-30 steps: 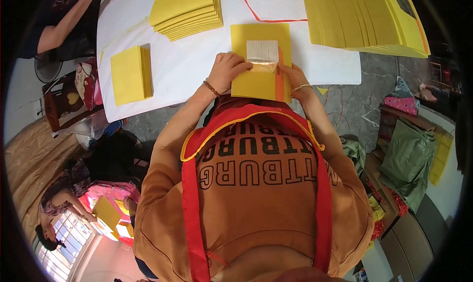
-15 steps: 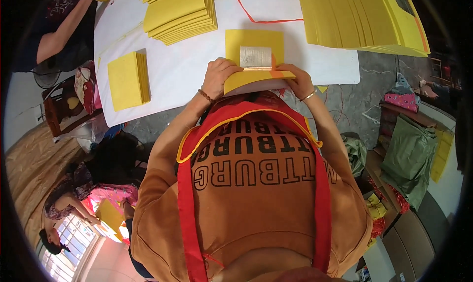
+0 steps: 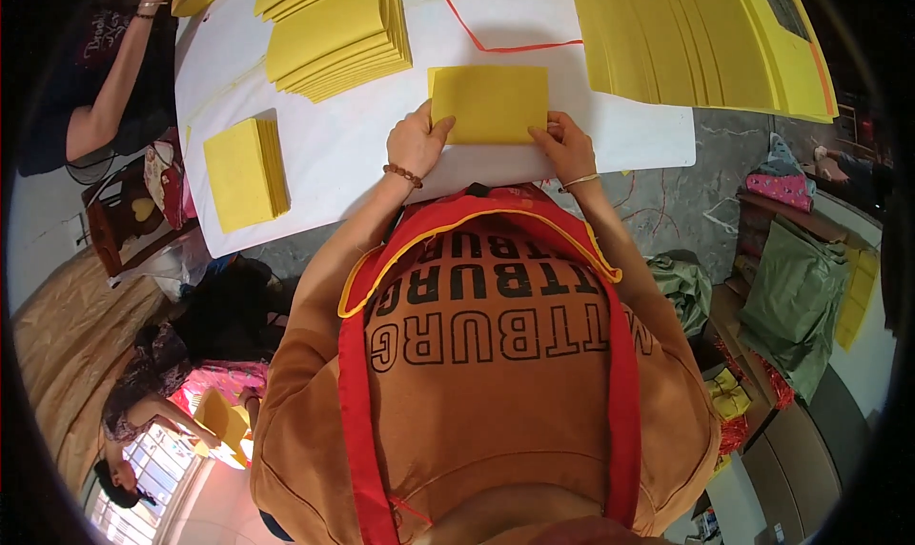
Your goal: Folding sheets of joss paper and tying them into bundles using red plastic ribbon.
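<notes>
A yellow paper sheet (image 3: 491,105), folded over into a flat rectangle, lies at the near edge of the white table (image 3: 315,154). My left hand (image 3: 417,143) grips its left near corner, thumb on top and fingers along the side and partly hidden. At the right near corner, my right hand (image 3: 565,149) pinches the paper in the same way, thumb on top. What lies inside the fold is hidden.
A small stack of folded yellow paper (image 3: 240,175) stands at the left, with a larger stack (image 3: 329,45) beyond it. Big yellow sheets (image 3: 667,45) are piled at the right. A red ribbon (image 3: 524,48) lies behind my hands. Two people sit or stand at the left.
The half-raised near flap has been folded over away from me, covering the pale printed piece and orange strip. Both hands have shifted to the near corners of the folded paper.
</notes>
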`<control>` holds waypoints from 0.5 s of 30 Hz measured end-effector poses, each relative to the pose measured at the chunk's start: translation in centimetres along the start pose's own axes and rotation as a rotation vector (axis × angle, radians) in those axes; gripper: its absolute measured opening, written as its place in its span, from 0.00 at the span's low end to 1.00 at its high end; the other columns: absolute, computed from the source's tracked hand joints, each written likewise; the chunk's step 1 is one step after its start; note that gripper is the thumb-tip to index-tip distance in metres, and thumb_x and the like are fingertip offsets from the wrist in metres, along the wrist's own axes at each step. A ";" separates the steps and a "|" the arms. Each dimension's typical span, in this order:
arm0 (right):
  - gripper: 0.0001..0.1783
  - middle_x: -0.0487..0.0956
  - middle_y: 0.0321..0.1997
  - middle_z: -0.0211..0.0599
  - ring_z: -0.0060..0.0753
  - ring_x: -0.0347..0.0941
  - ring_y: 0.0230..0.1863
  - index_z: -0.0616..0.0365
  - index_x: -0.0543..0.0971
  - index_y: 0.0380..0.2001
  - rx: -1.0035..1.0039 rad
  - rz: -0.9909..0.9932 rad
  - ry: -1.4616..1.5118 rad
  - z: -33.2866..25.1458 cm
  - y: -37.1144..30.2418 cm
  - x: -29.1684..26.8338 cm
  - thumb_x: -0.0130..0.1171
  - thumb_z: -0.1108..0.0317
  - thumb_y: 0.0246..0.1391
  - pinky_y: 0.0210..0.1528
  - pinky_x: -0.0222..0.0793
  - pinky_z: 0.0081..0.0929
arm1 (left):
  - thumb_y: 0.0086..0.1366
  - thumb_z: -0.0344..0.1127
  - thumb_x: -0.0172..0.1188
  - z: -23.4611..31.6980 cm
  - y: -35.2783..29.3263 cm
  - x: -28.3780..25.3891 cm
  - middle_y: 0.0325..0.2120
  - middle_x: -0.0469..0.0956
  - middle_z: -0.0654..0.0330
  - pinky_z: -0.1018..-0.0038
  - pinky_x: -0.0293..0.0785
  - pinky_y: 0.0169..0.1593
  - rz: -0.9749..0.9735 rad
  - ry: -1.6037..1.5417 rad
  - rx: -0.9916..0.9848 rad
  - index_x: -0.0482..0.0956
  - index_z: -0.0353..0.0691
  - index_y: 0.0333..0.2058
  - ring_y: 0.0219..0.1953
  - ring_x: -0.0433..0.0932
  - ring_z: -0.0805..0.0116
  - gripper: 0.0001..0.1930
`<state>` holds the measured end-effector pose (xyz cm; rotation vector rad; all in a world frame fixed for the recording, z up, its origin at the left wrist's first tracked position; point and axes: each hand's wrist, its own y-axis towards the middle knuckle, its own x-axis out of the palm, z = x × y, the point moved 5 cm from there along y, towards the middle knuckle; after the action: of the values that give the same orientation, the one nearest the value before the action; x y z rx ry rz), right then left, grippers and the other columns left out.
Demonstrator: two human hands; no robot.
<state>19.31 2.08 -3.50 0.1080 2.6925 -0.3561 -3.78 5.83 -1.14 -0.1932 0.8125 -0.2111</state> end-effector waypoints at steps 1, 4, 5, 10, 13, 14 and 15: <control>0.16 0.76 0.21 0.35 0.23 0.70 0.22 0.58 0.72 0.36 0.003 0.000 0.000 -0.1 0.0 0.0 0.58 0.61 0.45 0.26 0.64 0.21 | 0.54 0.43 0.52 -0.1 0.1 0.0 0.21 0.75 0.49 0.59 0.68 0.29 -0.003 0.000 -0.001 0.73 0.42 0.36 0.25 0.74 0.49 0.14; 0.23 0.78 0.26 0.39 0.37 0.75 0.29 0.54 0.69 0.43 0.037 0.012 -0.141 -0.7 0.1 -0.2 0.57 0.58 0.44 0.31 0.67 0.30 | 0.53 0.43 0.54 -0.5 0.5 0.2 0.23 0.76 0.50 0.61 0.68 0.28 -0.003 0.022 -0.033 0.70 0.41 0.38 0.25 0.74 0.50 0.16; 0.24 0.77 0.23 0.37 0.32 0.73 0.26 0.52 0.67 0.45 0.062 0.016 -0.119 -1.0 0.0 -0.3 0.58 0.59 0.43 0.29 0.66 0.28 | 0.52 0.43 0.55 -0.5 0.5 0.1 0.23 0.76 0.51 0.61 0.68 0.28 0.021 -0.028 -0.047 0.68 0.41 0.39 0.26 0.75 0.52 0.18; 0.27 0.76 0.20 0.32 0.28 0.72 0.22 0.48 0.64 0.48 0.063 0.037 -0.184 -1.2 -0.1 -0.2 0.58 0.59 0.44 0.27 0.65 0.26 | 0.51 0.41 0.58 -0.7 1.0 0.1 0.23 0.76 0.54 0.63 0.68 0.28 0.078 -0.108 0.003 0.61 0.42 0.46 0.26 0.75 0.54 0.25; 0.24 0.75 0.20 0.32 0.28 0.72 0.22 0.47 0.66 0.47 0.076 0.031 -0.233 -1.2 0.1 -0.1 0.57 0.58 0.44 0.26 0.64 0.27 | 0.51 0.41 0.58 -0.7 1.3 0.1 0.22 0.75 0.52 0.62 0.68 0.28 -0.015 -0.052 -0.097 0.57 0.43 0.49 0.26 0.75 0.53 0.29; 0.23 0.76 0.20 0.32 0.29 0.72 0.22 0.47 0.67 0.46 0.080 0.028 -0.237 -1.1 0.1 0.0 0.57 0.57 0.44 0.26 0.64 0.27 | 0.51 0.41 0.58 -0.8 1.3 0.1 0.22 0.75 0.51 0.62 0.68 0.28 -0.020 -0.037 -0.107 0.55 0.43 0.51 0.26 0.75 0.52 0.30; 0.22 0.76 0.20 0.33 0.29 0.72 0.23 0.47 0.68 0.44 0.080 0.030 -0.240 -1.1 0.1 0.0 0.57 0.57 0.44 0.26 0.64 0.28 | 0.50 0.42 0.58 -0.6 1.3 0.0 0.21 0.75 0.50 0.61 0.68 0.28 -0.022 -0.020 -0.110 0.54 0.44 0.52 0.25 0.75 0.51 0.32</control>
<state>18.89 2.50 -2.54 0.1212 2.4384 -0.4378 -4.08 7.06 -1.90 -0.3077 0.8033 -0.1854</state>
